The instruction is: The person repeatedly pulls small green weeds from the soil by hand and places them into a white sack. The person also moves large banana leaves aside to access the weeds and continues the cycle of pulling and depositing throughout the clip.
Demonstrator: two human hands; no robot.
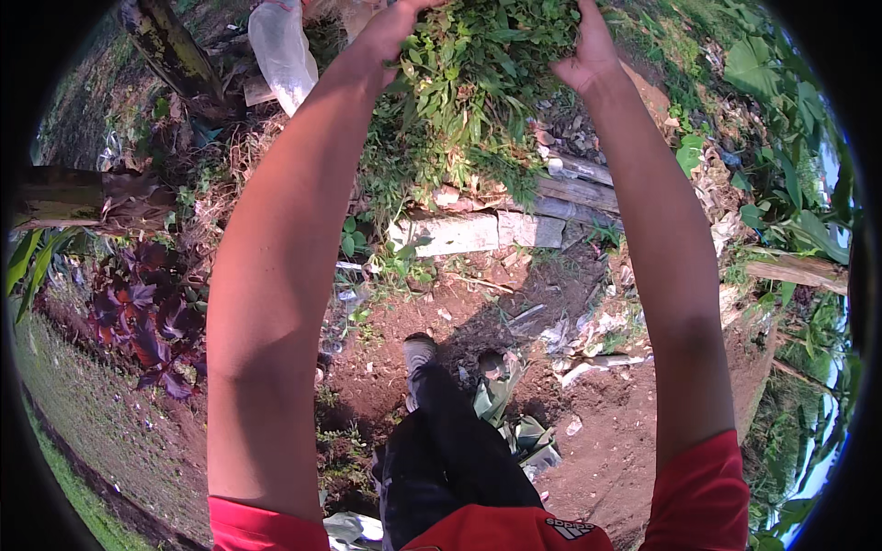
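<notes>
A large bundle of leafy green weeds [482,76] is held between my two outstretched arms at the top of the view. My left hand [391,34] presses against its left side, and my right hand [586,55] is at its right side. Most fingers of both hands are cut off by the frame edge or hidden by leaves. Long stems and leaves hang from the bundle towards a row of pale blocks [462,234]; whether they touch it, I cannot tell.
Wooden planks [579,193] lie beside the blocks. A whitish plastic sack [281,52] stands at upper left near a trunk [172,52]. Litter [599,330] and large cut leaves [530,437] lie on bare soil by my shoe [419,355]. A purple-leaved plant [155,330] grows left.
</notes>
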